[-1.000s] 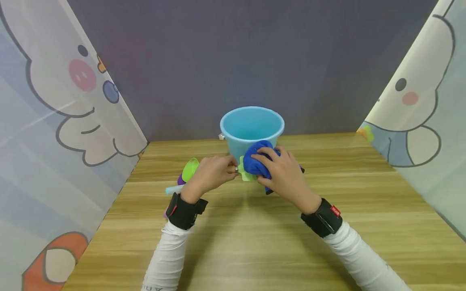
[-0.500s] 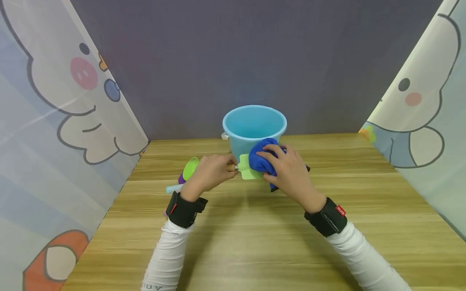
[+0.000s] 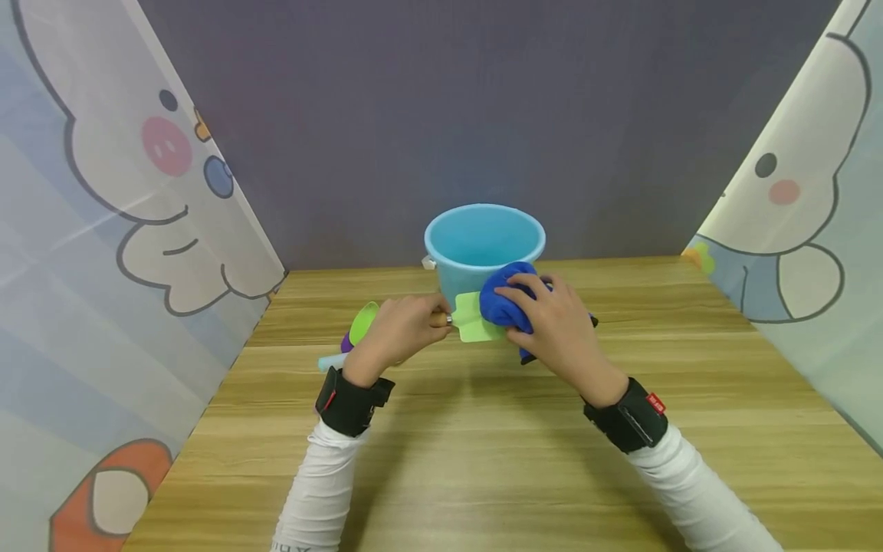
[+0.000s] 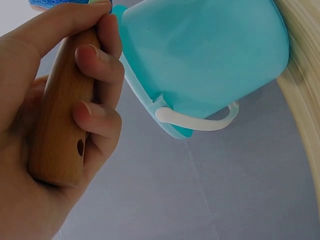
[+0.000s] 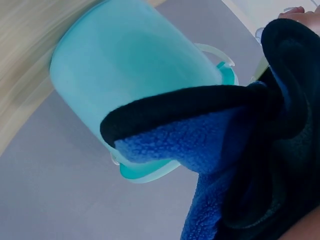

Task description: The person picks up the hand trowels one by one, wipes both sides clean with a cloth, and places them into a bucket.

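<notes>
Wood-grain table (image 3: 441,468), grey wall (image 3: 483,115) behind, cartoon sheets (image 3: 162,245) at sides. Green spatula (image 3: 471,317) before blue bucket (image 3: 457,277), long axis left-to-right, blade (image 3: 477,328) pointing right. Left hand (image 3: 408,326) curled round wooden handle (image 4: 65,110); right hand (image 3: 562,326) grips blue cloth (image 3: 505,297) at blade.

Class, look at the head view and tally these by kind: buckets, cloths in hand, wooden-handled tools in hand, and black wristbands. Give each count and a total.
Light-blue bucket: 1
Blue cloth: 1
Wooden-handled green tool: 1
Black wristbands: 2 (left wristband, right wristband)
Total: 5
</notes>
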### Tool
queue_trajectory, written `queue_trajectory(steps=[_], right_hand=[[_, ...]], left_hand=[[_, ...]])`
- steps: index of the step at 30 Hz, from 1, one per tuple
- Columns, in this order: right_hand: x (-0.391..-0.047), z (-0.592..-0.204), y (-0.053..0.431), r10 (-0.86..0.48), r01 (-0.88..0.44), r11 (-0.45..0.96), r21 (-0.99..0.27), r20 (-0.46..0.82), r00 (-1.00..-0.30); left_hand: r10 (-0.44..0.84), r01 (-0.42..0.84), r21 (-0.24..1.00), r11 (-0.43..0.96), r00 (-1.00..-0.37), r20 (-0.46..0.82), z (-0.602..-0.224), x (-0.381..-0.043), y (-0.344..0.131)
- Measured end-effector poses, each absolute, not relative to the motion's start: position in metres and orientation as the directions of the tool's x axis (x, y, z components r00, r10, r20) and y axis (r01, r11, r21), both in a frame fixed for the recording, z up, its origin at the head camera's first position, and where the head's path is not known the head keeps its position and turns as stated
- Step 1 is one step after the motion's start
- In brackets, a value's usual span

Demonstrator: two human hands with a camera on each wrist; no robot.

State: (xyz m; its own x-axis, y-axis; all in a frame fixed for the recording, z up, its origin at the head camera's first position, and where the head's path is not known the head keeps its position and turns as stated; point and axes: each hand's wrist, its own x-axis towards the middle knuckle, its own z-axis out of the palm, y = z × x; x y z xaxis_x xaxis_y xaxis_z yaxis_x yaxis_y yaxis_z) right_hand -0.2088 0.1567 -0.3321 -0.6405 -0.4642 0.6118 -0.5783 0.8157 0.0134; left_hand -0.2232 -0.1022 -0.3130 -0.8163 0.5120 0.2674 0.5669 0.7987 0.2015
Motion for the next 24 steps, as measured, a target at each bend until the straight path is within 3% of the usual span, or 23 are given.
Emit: queue_trajectory(steps=[24], right_hand=[[-0.2081,-0.326,0.1652,-0.434,-0.59,0.807,-0.007,0.671,-0.601]], left_hand=[[0.511,0.574,0.223,0.788,-0.812,0.283,-0.3115,-0.2238,-0.1044]])
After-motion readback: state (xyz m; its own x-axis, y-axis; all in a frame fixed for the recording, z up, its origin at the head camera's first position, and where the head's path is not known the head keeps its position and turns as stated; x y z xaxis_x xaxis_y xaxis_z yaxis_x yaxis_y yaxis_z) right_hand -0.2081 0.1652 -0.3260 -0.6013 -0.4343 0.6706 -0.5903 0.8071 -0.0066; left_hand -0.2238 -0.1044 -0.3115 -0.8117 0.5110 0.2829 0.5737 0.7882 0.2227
